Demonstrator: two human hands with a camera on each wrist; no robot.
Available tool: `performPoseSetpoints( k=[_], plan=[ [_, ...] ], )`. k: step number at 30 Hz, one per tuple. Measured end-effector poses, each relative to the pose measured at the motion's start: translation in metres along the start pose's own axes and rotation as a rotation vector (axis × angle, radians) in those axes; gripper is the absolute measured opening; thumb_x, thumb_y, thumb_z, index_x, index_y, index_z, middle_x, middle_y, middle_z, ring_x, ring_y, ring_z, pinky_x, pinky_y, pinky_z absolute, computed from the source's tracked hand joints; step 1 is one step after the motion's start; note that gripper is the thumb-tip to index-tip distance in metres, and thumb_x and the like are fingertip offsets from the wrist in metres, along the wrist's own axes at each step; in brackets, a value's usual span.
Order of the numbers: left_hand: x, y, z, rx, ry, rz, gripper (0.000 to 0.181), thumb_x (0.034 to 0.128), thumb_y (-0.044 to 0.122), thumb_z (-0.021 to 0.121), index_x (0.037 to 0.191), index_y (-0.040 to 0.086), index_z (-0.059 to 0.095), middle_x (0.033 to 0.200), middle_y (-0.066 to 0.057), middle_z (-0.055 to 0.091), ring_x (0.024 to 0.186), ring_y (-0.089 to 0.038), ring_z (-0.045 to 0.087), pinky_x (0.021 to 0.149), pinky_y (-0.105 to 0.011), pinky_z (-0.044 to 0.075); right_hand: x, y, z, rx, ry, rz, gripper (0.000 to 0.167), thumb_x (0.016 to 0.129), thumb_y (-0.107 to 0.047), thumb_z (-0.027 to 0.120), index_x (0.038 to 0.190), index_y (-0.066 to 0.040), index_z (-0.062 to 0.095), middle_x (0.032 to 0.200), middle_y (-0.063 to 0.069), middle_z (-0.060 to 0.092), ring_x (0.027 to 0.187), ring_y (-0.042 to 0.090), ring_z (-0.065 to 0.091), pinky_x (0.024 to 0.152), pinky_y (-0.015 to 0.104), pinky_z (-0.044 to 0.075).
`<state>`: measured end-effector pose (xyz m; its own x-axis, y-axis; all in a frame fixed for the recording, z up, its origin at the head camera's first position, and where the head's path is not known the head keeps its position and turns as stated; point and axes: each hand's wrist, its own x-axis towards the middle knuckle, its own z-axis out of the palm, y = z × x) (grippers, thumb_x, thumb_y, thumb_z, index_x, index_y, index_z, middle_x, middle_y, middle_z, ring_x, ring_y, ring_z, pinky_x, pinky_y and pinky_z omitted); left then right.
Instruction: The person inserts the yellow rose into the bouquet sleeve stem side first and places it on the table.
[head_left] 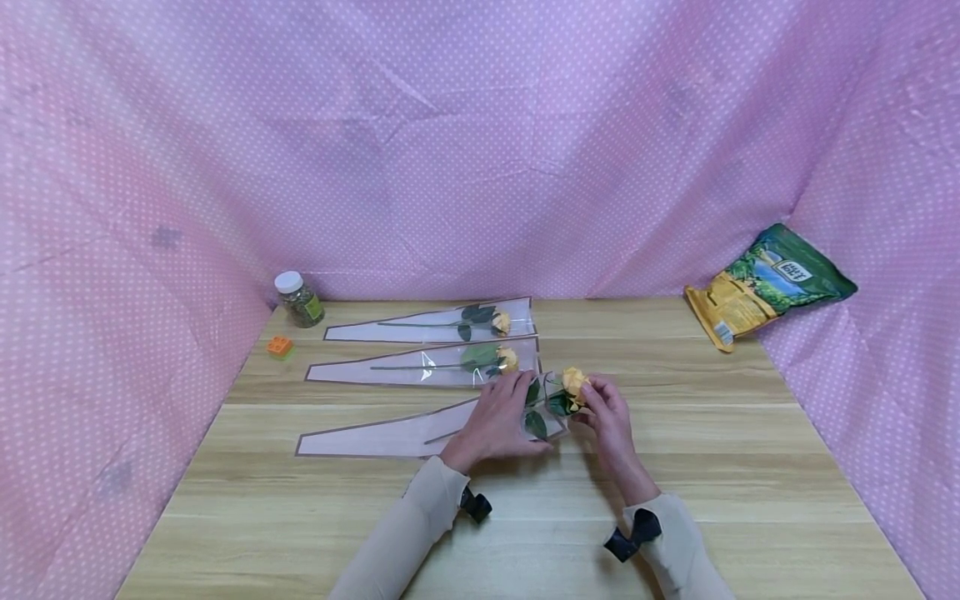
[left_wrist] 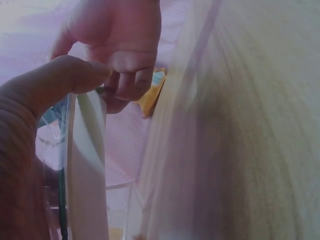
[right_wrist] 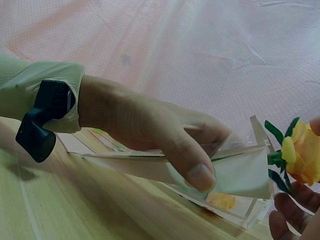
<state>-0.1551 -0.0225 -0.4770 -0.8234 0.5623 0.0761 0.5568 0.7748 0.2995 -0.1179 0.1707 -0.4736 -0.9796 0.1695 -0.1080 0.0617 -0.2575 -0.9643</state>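
Note:
Near the middle of the table, a clear flower sleeve (head_left: 360, 437) with a dark border has a yellow rose (head_left: 573, 381) partly inside it. Its stem and some leaves lie within, while the bloom sticks out of the wide mouth. My left hand (head_left: 498, 417) grips the sleeve near that mouth, thumb (right_wrist: 201, 176) on the near edge and fingers over the far side. At the bloom, my right hand (head_left: 611, 421) holds the rose between thumb and fingers. In the left wrist view the right hand (left_wrist: 122, 45) hides the bloom.
Behind lie two more sleeves, a middle one (head_left: 337, 372) and a far one (head_left: 360, 332), each with a yellow rose inside. A jar (head_left: 302, 302) with a white lid and an orange toy block (head_left: 280, 346) stand at left. A green-yellow bag (head_left: 772, 283) leans at back right.

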Motion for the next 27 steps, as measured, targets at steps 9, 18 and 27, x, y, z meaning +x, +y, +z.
performPoseSetpoints(
  k=[9, 18, 27],
  plan=[
    [0.0, 0.001, -0.002, -0.008, 0.019, 0.007, 0.117, 0.068, 0.069, 0.077, 0.156, 0.009, 0.028, 0.15, -0.009, 0.042, 0.137, -0.023, 0.043, 0.115, -0.049, 0.037, 0.001, 0.006, 0.0, -0.109, -0.014, -0.032, 0.015, 0.099, -0.009, 0.056, 0.098, -0.019, 0.067, 0.091, -0.015, 0.062, 0.079, 0.001, 0.056, 0.073, 0.02, 0.051],
    [0.001, -0.001, -0.002, 0.012, 0.057, 0.025, 0.114, 0.0682, 0.069, 0.077, 0.154, 0.009, 0.031, 0.148, -0.008, 0.045, 0.136, -0.023, 0.044, 0.113, -0.048, 0.04, 0.002, 0.011, 0.0, -0.276, -0.036, -0.069, 0.033, 0.097, -0.009, 0.061, 0.122, 0.011, 0.063, 0.094, -0.023, 0.066, 0.088, -0.002, 0.059, 0.078, 0.019, 0.049],
    [0.001, -0.005, 0.0, 0.013, 0.083, 0.022, 0.112, 0.0667, 0.068, 0.079, 0.151, 0.011, 0.033, 0.146, -0.007, 0.047, 0.134, -0.023, 0.046, 0.11, -0.048, 0.042, 0.001, 0.012, 0.002, -0.281, -0.035, -0.056, 0.021, 0.095, -0.009, 0.065, 0.112, 0.002, 0.059, 0.094, -0.013, 0.059, 0.084, 0.003, 0.054, 0.071, 0.019, 0.046]
  ],
)
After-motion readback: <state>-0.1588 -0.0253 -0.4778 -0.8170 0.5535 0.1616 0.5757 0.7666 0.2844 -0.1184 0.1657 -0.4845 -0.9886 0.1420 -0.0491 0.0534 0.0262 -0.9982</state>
